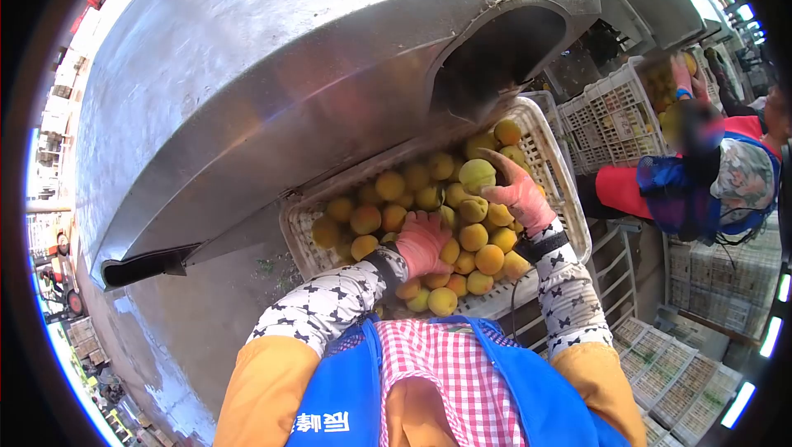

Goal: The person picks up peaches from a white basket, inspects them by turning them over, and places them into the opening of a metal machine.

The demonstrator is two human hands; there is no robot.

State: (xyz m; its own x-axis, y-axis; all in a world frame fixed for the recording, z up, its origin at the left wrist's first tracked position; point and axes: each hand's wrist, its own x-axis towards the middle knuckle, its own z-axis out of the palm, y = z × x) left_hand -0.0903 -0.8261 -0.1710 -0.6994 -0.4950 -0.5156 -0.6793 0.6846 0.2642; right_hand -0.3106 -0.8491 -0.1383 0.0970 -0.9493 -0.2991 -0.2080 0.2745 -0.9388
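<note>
Many yellow peaches, some with an orange blush, fill a white plastic crate in front of me. My right hand, in a pink glove, grips a greenish-yellow peach between thumb and fingers, just above the pile at the crate's right side. My left hand, also gloved in pink, is down among the peaches near the crate's middle. Its fingers are bent over the fruit, and whatever lies under the palm is hidden.
A large metal machine housing with a dark opening overhangs the crate's far side. On the right, a co-worker's hand is over another crate of fruit. Stacked crates stand at lower right, by a metal rail frame.
</note>
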